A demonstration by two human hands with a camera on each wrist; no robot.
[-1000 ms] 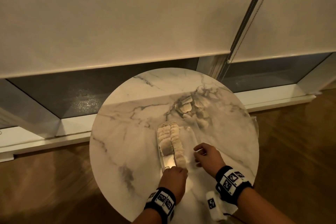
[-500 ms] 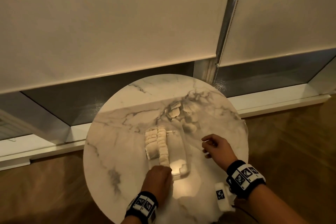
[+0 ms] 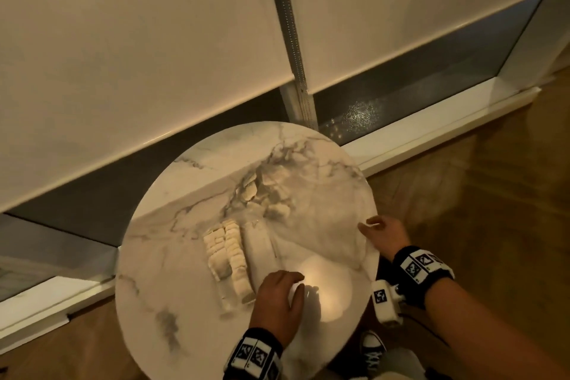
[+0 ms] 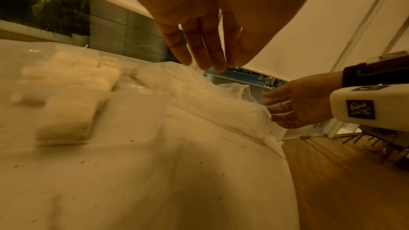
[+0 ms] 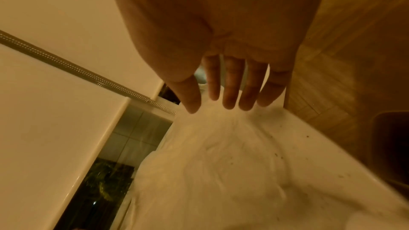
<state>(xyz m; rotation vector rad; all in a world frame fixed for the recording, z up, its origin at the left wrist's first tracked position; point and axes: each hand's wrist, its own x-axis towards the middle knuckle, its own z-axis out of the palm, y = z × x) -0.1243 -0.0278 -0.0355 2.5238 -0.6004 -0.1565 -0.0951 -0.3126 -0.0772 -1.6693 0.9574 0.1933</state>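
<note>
A clear plastic tray [image 3: 259, 244] lies on the round marble table [image 3: 166, 281] and holds two rows of pale sliced pieces [image 3: 229, 256], which look blurred in the left wrist view [image 4: 66, 118]. A thin clear plastic film [image 3: 324, 234] spreads from the tray to the table's right edge. My left hand [image 3: 279, 296] hovers at the tray's near end with straight fingers [image 4: 205, 50] and holds nothing. At the right rim my right hand [image 3: 384, 234] is open, and its fingers [image 5: 232, 90] reach onto the film [image 5: 221, 146].
More pale pieces [image 3: 268, 191] lie loose at the table's far side. Behind it are drawn roller blinds [image 3: 138, 55], a bead chain [image 3: 287, 18] and a white sill [image 3: 431, 133]. Wooden floor [image 3: 493, 194] surrounds the table, and a shoe [image 3: 371, 352] shows below.
My right hand has moved right, from beside the tray to the table's rim, and has uncurled. My left hand's fingers have straightened at the tray's near end. The head view has tilted.
</note>
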